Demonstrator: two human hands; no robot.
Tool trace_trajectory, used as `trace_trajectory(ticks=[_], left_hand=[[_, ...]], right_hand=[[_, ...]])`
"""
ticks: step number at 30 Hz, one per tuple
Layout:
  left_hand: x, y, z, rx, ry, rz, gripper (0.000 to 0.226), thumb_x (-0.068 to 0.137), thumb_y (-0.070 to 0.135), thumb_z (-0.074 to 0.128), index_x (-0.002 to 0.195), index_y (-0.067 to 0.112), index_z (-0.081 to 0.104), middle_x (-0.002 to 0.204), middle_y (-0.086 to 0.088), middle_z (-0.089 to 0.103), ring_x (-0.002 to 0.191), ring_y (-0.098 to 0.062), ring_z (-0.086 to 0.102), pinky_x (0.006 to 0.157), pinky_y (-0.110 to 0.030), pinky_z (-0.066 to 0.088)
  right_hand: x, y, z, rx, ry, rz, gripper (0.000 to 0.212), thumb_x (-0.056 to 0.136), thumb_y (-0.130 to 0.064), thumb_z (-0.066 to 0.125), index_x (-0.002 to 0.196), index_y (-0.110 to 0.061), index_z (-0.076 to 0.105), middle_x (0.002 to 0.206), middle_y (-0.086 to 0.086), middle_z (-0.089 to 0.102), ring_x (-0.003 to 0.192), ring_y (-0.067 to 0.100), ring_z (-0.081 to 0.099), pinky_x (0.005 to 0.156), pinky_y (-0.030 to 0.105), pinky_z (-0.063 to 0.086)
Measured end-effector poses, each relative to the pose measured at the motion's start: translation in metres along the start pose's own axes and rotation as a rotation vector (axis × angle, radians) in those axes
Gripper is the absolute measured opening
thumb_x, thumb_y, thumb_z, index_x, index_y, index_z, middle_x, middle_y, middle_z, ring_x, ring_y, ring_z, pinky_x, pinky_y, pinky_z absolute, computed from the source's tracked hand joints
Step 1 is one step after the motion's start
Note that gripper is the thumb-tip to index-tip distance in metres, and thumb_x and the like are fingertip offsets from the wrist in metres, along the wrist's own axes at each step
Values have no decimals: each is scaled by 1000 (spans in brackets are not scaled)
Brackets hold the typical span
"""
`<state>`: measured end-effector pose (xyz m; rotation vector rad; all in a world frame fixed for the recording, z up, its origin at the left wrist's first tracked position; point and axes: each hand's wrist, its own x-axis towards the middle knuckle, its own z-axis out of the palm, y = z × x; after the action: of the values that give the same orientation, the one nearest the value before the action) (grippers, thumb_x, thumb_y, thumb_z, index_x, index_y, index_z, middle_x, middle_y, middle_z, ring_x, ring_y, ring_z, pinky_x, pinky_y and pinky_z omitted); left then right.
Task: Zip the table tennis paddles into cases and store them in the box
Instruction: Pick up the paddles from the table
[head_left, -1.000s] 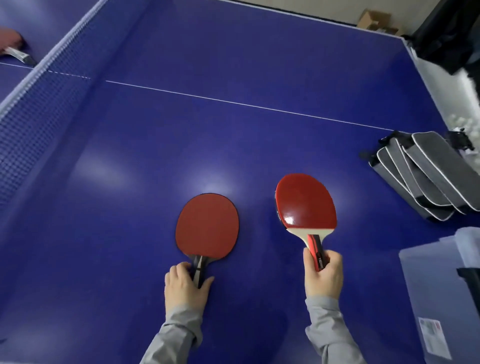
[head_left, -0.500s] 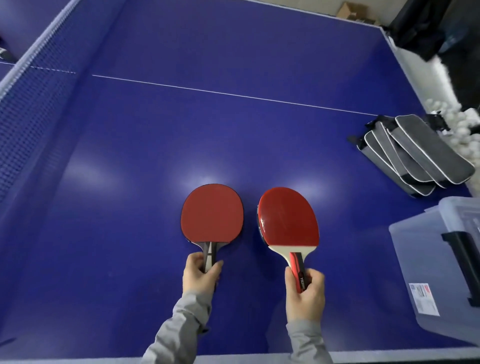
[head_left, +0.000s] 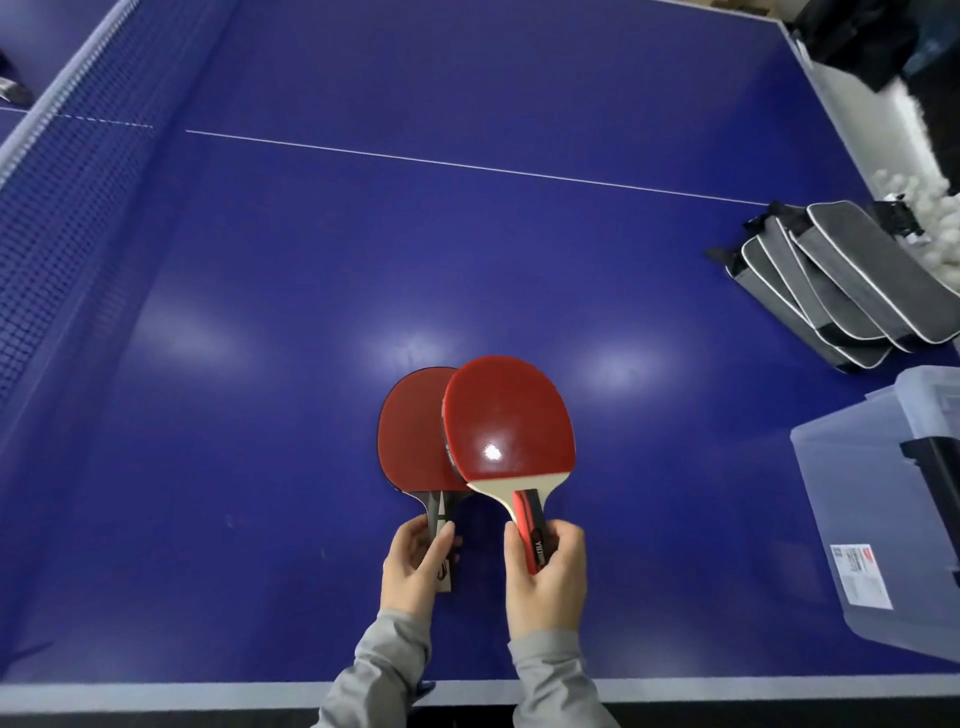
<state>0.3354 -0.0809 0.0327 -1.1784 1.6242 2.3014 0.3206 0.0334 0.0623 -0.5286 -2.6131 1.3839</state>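
Red rubber faced up on both paddles at the lower centre of the frame. The right hand (head_left: 545, 577) had its fingers curled round the red-and-black grip of the glossy paddle (head_left: 506, 421), whose blade overlapped the darker paddle (head_left: 410, 431); the left hand (head_left: 413, 564) pinched that one's grey handle. Neither was cased, so by my reading the task had hardly begun: casing, zipping and boxing all remained. Out at the right edge of the blue bench (head_left: 467, 260) lay the fanned stack of grey cases (head_left: 831, 280), apparently flat; whether they were zipped could not be told. Below them sat the translucent box (head_left: 857, 519), lower right, its contents hidden.
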Motion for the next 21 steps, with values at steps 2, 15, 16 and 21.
trace_trajectory(ticks=[2,15,16,21], left_hand=[[-2,1,-7,-6,-33,7,26,86,12,63,110,6,62,99,-9,70,89,-19,66,78,-30,51],[0,1,-16,-24,-113,14,20,87,8,62,107,7,63,86,0,69,75,-7,65,61,-18,51],[0,1,-16,-22,-129,29,19,84,11,65,102,4,63,82,1,67,75,-10,62,63,-21,50],[-1,3,-12,-43,-95,28,6,88,6,58,88,10,63,75,2,64,72,-12,60,64,-22,50]], right_hand=[[-7,-5,11,-4,-13,-26,28,77,-27,73,85,-17,48,75,-3,53,68,16,53,59,28,46],[-35,-6,51,-58,-159,31,33,77,-24,72,96,-6,53,88,0,52,82,20,52,71,34,46],[-37,-5,51,-71,-191,21,33,77,-23,72,98,-6,54,89,1,53,85,22,53,74,37,47],[-48,-2,45,-166,-259,-98,44,69,-23,75,106,-9,57,91,-4,53,89,20,53,74,29,35]])
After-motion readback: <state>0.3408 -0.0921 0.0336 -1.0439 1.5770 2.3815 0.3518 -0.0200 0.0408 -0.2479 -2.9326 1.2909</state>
